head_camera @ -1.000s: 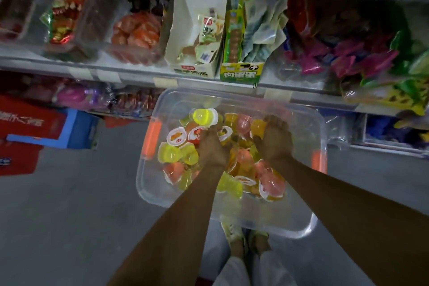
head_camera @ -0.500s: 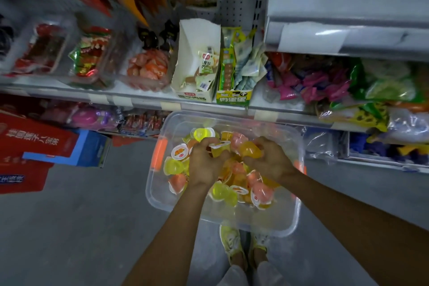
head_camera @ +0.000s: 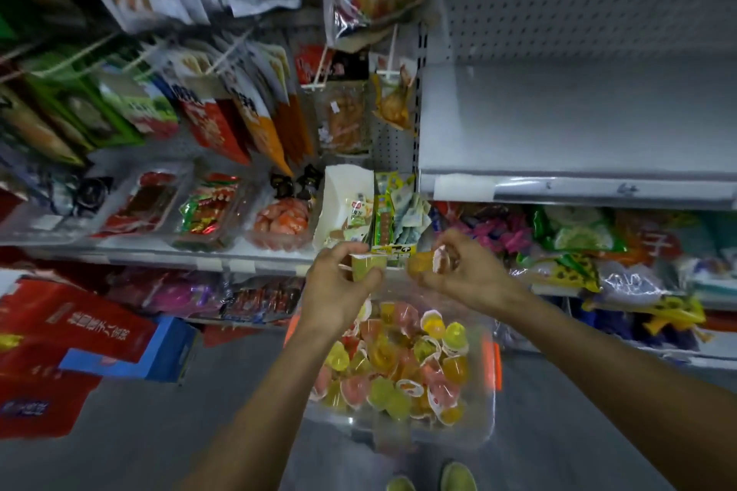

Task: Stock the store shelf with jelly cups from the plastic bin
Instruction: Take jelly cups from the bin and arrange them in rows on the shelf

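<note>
A clear plastic bin [head_camera: 488,438] with orange handles sits on the floor, holding several yellow, orange and pink jelly cups [head_camera: 399,367]. Above it my left hand [head_camera: 339,291] grips a yellow-green jelly cup [head_camera: 369,266]. My right hand [head_camera: 470,275] grips orange and pink jelly cups [head_camera: 428,262]. Both hands are raised to the level of the lower shelf's front edge. An empty white shelf [head_camera: 578,124] lies up and to the right of my hands.
Snack trays and a white carton [head_camera: 345,203] fill the shelf ahead. Hanging snack bags [head_camera: 247,108] crowd the upper left. Bagged sweets [head_camera: 570,235] sit under the empty shelf. Red and blue boxes [head_camera: 131,351] stand on the floor at left. My shoes [head_camera: 456,476] are behind the bin.
Both hands have lifted out of the bin with jelly cups in them, and the view has tilted up, bringing the empty white shelf into sight.
</note>
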Available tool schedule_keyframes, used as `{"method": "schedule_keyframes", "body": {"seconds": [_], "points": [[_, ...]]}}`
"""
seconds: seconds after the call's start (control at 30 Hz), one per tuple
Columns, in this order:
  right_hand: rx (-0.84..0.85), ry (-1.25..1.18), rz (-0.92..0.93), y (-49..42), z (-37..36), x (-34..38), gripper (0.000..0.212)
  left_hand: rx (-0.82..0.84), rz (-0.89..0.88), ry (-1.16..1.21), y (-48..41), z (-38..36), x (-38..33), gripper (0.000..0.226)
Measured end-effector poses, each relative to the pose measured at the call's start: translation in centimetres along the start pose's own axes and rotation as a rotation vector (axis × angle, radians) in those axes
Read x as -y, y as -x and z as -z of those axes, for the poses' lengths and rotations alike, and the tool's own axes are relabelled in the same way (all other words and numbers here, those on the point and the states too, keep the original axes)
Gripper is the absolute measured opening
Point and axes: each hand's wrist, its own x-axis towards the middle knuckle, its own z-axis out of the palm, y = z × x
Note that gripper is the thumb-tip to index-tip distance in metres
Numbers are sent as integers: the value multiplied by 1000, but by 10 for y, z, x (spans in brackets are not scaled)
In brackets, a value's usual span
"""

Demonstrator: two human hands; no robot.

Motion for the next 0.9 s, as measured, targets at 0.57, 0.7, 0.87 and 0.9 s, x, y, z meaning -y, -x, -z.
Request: {"method": "schedule_keyframes", "body": {"seconds": [0.57, 0.7, 0.87, 0.9], "points": [[-278, 61, 285, 56, 149, 129, 31, -5, -447, 8, -6, 56, -186, 26], [-386, 83, 362, 59, 187, 146, 28, 6, -515, 14, -13, 67, -229, 28], [-536, -36, 452, 53, 248, 167, 20, -29, -623, 53, -23, 71, -297, 27], [-556, -47, 455, 50, 260, 171, 19, -33, -642, 64, -26, 70, -310, 26]]}}
